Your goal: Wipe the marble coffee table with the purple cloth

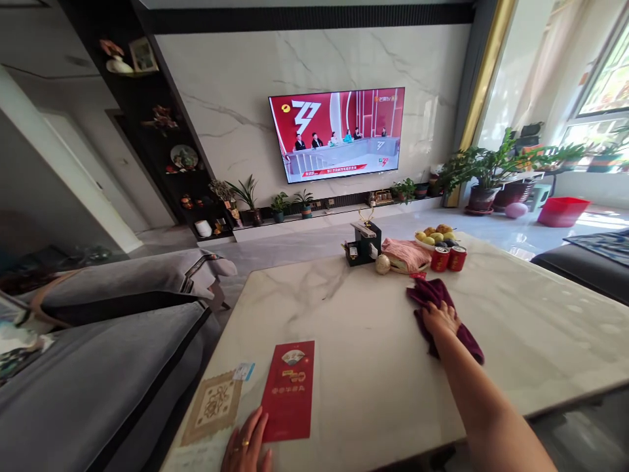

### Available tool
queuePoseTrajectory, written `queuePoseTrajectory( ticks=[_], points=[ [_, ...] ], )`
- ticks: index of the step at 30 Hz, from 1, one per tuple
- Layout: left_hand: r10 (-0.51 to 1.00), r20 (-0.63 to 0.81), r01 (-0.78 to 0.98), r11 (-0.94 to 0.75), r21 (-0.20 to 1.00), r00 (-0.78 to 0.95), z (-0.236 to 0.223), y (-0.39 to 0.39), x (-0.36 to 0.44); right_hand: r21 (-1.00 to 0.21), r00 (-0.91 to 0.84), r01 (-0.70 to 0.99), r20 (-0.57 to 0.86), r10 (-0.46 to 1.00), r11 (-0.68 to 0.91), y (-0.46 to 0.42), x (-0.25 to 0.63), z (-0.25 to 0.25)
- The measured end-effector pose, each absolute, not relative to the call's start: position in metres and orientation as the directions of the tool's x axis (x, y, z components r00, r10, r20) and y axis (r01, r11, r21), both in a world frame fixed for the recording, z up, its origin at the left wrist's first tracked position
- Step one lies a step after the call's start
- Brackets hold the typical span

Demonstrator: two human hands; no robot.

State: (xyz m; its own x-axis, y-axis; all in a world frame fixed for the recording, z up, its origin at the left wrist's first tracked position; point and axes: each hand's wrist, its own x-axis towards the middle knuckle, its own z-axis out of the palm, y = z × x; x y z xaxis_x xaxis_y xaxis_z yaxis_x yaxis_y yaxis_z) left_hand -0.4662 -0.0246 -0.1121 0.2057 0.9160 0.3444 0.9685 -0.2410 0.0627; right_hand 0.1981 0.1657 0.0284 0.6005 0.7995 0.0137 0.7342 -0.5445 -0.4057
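1. The right hand (441, 319) is lying flat, fingers spread, on a dark red cloth (442, 314) right of the centre of the frame. It is pressing the cloth on the marble table (354, 328), not gripping it.
2. The cloth is lying crumpled under the hand; one end is showing above the fingers and the other end is showing beside the forearm.
3. The left hand (247, 446) is resting open at the bottom edge of the frame, with fingers wide and a ring on 1 finger. Its fingertips are touching the lower left corner of a red envelope (289, 390).
4. Just left of the envelope, a beige patterned card (213, 406) is lying flat, and a small blue and white card (244, 372) is lying near its upper corner.
5. Above the cloth, at the far edge of the table, 2 red cans (449, 258) are standing side by side, near a plate of fruit (435, 236), a pink folded fabric (405, 254) and a black holder (362, 244).
6. In the upper centre of the frame, a television (339, 133) is showing a programme on the marble wall.
7. A grey sofa (98, 367) is filling the lower left of the frame.
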Motion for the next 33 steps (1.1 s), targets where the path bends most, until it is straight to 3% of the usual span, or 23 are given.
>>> queuePoseTrajectory(
  ticks=[7,13,17,23,33],
  points=[
    [0.923,0.346,0.966,-0.225,0.13,0.168,-0.101,-0.031,-0.443,-0.373,0.764,0.614,0.059,0.643,-0.695,0.081,0.247,0.011],
    [0.933,0.322,0.97,-0.211,0.124,0.162,-0.09,-0.032,-0.431,-0.296,0.698,0.691,0.034,0.715,-0.66,0.054,0.195,0.017],
    [0.945,0.279,0.964,-0.219,0.153,0.171,-0.083,-0.032,-0.429,-0.279,0.542,0.806,-0.003,0.84,-0.521,0.059,0.122,0.025],
    [0.94,0.321,0.958,-0.193,0.213,0.118,-0.074,-0.037,-0.418,-0.329,0.161,0.929,-0.049,0.986,-0.169,0.078,-0.035,0.032],
    [0.971,0.142,0.974,-0.208,0.095,0.194,-0.069,-0.023,-0.427,-0.514,-0.294,0.825,-0.032,0.955,0.237,0.011,-0.18,0.017]
  ],
)
